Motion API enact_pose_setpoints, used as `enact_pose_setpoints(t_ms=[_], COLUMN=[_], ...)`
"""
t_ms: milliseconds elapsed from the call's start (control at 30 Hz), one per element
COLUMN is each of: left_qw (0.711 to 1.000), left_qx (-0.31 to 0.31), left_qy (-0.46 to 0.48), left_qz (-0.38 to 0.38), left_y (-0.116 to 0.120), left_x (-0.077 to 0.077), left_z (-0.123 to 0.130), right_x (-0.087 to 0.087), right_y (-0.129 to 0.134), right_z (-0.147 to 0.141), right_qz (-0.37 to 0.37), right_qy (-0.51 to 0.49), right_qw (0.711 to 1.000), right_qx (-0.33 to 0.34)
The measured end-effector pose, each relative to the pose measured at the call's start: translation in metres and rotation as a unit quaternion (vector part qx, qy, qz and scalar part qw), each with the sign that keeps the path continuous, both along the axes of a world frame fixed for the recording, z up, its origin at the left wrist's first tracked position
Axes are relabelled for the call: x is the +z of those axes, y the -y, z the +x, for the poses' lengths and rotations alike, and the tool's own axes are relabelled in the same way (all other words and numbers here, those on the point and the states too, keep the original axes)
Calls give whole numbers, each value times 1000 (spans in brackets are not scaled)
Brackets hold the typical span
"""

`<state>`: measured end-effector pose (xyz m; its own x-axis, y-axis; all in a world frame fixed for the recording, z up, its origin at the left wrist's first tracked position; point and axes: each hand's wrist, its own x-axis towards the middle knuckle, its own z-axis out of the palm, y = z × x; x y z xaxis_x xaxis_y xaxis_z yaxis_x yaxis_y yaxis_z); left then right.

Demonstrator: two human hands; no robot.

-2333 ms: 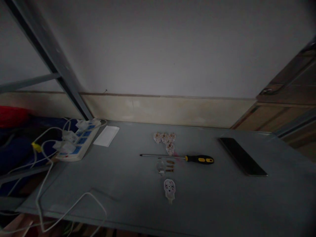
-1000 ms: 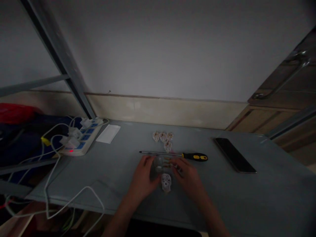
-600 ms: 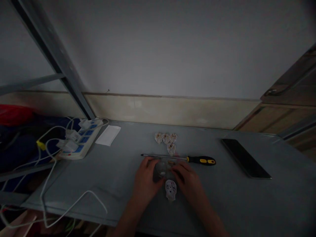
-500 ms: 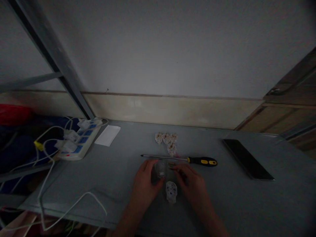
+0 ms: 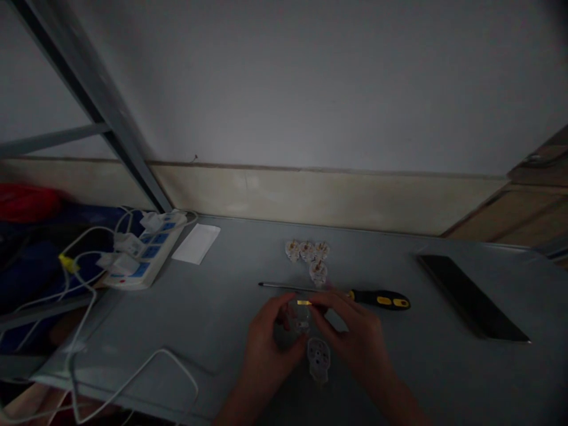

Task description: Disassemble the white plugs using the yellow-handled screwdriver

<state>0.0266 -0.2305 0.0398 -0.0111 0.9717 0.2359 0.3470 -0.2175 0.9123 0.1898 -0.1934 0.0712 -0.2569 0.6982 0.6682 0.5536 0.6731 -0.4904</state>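
Note:
My left hand (image 5: 270, 340) is closed around the side of a clear plastic plug shell (image 5: 302, 325), thumb below and fingers above. Between its thumb and fingertips my right hand (image 5: 355, 325) pinches a small brass plug pin (image 5: 303, 303), which glints at the upper edge of that shell. Whether the pin touches the shell I cannot tell. Just below the hands another clear shell half (image 5: 318, 358) with holes in it lies on the table. Behind them is a screwdriver (image 5: 381, 299) with a black and yellow handle, its shaft partly covered by my right hand.
Several clear plug parts with brass pins (image 5: 307, 251) sit grouped behind the screwdriver. A dark flat phone or tablet (image 5: 473, 299) lies at right. To the left are a white paper (image 5: 196, 244), a power strip (image 5: 153, 260) with plugs, and a loose white cable (image 5: 166, 350).
My right hand has brought the brass pin up against or near the left-hand shell, and it now catches the light. The view has shifted slightly, so the table items appear a little displaced.

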Motion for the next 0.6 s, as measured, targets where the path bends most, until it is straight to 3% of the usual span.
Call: enact_pose_setpoints(t_ms=[200,600], left_qw=[1000,999], left_qx=[-5,-40], left_qy=[-16,-26], left_qz=[10,5], left_y=[0,2], left_x=[0,2], left_z=[0,3], right_x=[-10,-15], right_y=[2,2], right_z=[1,6], right_qz=[-31,4], right_qy=[14,19], right_qw=[999,999], right_qx=[2,35])
